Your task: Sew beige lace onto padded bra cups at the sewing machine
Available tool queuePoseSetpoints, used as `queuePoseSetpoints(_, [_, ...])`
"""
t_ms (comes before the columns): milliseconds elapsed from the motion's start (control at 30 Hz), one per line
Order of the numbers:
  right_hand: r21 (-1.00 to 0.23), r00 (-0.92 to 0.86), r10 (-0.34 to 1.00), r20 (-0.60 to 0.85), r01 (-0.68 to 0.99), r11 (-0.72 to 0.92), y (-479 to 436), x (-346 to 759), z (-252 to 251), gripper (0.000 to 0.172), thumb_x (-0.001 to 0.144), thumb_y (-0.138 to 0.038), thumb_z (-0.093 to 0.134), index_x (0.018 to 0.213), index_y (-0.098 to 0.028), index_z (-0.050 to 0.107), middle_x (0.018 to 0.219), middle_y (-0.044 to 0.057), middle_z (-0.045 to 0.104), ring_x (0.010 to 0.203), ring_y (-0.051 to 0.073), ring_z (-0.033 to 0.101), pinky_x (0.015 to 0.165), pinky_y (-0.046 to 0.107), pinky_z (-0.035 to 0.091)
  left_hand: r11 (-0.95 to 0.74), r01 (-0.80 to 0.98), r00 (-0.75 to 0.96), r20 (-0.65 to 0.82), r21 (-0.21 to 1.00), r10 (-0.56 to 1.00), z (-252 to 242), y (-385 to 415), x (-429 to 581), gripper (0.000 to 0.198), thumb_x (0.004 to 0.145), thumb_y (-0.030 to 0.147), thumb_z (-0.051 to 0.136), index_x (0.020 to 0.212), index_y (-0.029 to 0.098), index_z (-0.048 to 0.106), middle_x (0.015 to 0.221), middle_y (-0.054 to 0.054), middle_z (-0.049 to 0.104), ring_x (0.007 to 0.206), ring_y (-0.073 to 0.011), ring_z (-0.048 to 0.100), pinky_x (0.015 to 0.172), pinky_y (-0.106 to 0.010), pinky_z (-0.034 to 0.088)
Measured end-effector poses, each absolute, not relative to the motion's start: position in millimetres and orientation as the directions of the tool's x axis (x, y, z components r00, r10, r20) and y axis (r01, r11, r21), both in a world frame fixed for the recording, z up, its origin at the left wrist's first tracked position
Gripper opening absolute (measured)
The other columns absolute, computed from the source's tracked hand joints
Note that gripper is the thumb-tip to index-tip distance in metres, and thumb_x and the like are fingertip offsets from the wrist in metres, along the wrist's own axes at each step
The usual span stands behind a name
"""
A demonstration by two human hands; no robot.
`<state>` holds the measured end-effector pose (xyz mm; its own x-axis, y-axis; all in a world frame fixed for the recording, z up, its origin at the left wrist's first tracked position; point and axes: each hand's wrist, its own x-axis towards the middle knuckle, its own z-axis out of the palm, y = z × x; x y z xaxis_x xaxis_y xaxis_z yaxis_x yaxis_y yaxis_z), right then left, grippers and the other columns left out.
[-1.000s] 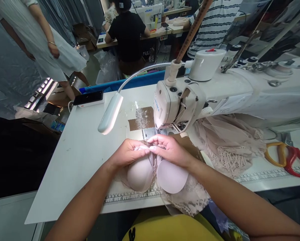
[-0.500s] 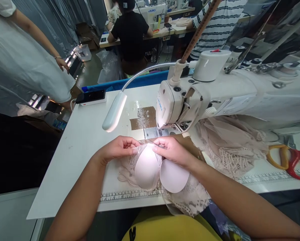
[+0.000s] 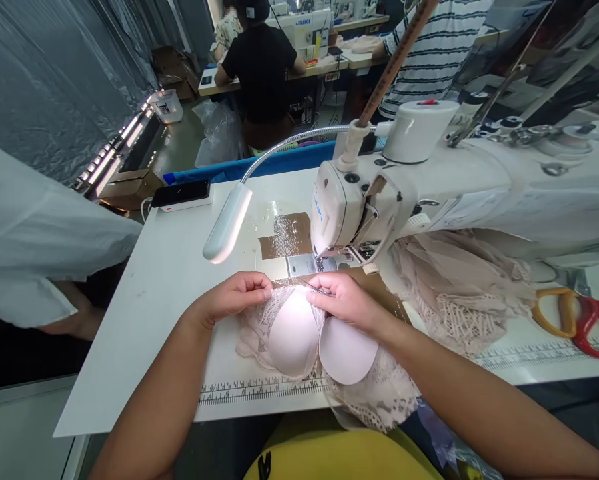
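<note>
Left hand [image 3: 239, 292] and right hand [image 3: 342, 297] pinch a pale lace bra [image 3: 293, 333] at lower centre of the frame

The left fingers grip its lace edge, the right ones the cup's top beside a thin dark tool [image 3: 319, 289] too small to make out; the bra lies on the white table [image 3: 144, 313], partly over a ruler strip [image 3: 244, 392], with the sewing machine [image 3: 332, 207] just above and beige lace fabric [image 3: 454, 287] at right

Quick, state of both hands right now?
Left hand: closed, pinching the bra by its lace edge.
Right hand: closed, pinching the bra near a cup's top, also holding a thin metal tool.
</note>
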<state>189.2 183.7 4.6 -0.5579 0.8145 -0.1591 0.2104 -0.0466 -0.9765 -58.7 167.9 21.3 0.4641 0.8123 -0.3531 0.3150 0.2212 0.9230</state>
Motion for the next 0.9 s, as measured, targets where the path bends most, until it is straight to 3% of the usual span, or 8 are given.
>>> queuePoseSetpoints(167, [-0.977, -0.558, 0.815, -0.155, 0.206, -0.045, 183, 189, 3, 0.013, 0.08, -0.028, 0.06, 0.08, -0.015, 0.063, 0.073, 0.0, 0.061, 0.066, 0.014, 0.055, 0.059, 0.025, 0.042, 0.257, 0.244, 0.495, -0.348, 0.935, 0.796, 21, 166, -53, 0.022, 0.085, 0.035, 0.061, 0.077, 0.016, 0.054, 0.068, 0.004, 0.043, 0.061, -0.0084, 0.038, 0.056, -0.02, 0.03])
queuePoseSetpoints(333, [-0.973, -0.548, 0.826, -0.127, 0.232, 0.005, 183, 189, 3, 0.013, 0.08, -0.027, 0.059, 0.079, -0.015, 0.063, 0.075, 0.001, 0.062, 0.07, 0.015, 0.056, 0.062, 0.025, 0.042, 0.298, 0.246, 0.51, -0.384, 0.922, 0.769, 22, 164, -48, 0.024, 0.081, 0.037, 0.066, 0.086, 0.015, 0.059, 0.079, 0.0, 0.054, 0.07, -0.0109, 0.049, 0.062, -0.022, 0.038])
queuePoseSetpoints(533, [-0.918, -0.55, 0.824, -0.134, 0.382, 0.106, 186, 196, 6, 0.018, 0.084, -0.03, 0.055, 0.077, -0.016, 0.064, 0.076, 0.002, 0.063, 0.071, 0.016, 0.056, 0.063, 0.027, 0.041, 0.265, 0.295, 0.44, -0.377, 0.918, 0.815, 17, 165, -48, 0.027, 0.083, 0.041, 0.063, 0.082, 0.014, 0.062, 0.076, 0.0, 0.057, 0.069, -0.011, 0.051, 0.061, -0.021, 0.038])
queuePoseSetpoints(733, [-0.845, -0.738, 0.634, -0.231, 0.475, 0.246, 184, 214, 19, 0.019, 0.084, -0.025, 0.053, 0.069, -0.018, 0.061, 0.069, -0.001, 0.061, 0.064, 0.013, 0.052, 0.058, 0.025, 0.034, 0.239, 0.361, 0.375, -0.374, 0.902, 0.848, 19, 176, -49, 0.029, 0.081, 0.042, 0.065, 0.082, 0.014, 0.063, 0.074, 0.0, 0.058, 0.066, -0.0102, 0.051, 0.059, -0.02, 0.039])
queuePoseSetpoints(833, [-0.821, -0.818, 0.494, -0.295, 0.481, 0.307, 184, 227, 26, 0.018, 0.084, -0.024, 0.053, 0.069, -0.018, 0.061, 0.066, -0.002, 0.061, 0.062, 0.012, 0.051, 0.057, 0.024, 0.032, 0.202, 0.425, 0.455, -0.402, 0.882, 0.795, 24, 190, -48, 0.031, 0.081, 0.044, 0.064, 0.082, 0.013, 0.064, 0.075, -0.002, 0.06, 0.066, -0.0112, 0.053, 0.057, -0.02, 0.041])
queuePoseSetpoints(900, [-0.79, -0.819, 0.498, -0.286, 0.496, 0.361, 186, 235, 25, 0.023, 0.085, -0.028, 0.054, 0.064, -0.018, 0.057, 0.061, -0.002, 0.058, 0.058, 0.011, 0.048, 0.055, 0.024, 0.03, 0.141, 0.469, 0.525, -0.403, 0.872, 0.75, 26, 203, -42, 0.032, 0.08, 0.045, 0.063, 0.082, 0.012, 0.065, 0.076, -0.002, 0.061, 0.067, -0.0119, 0.054, 0.058, -0.021, 0.042])
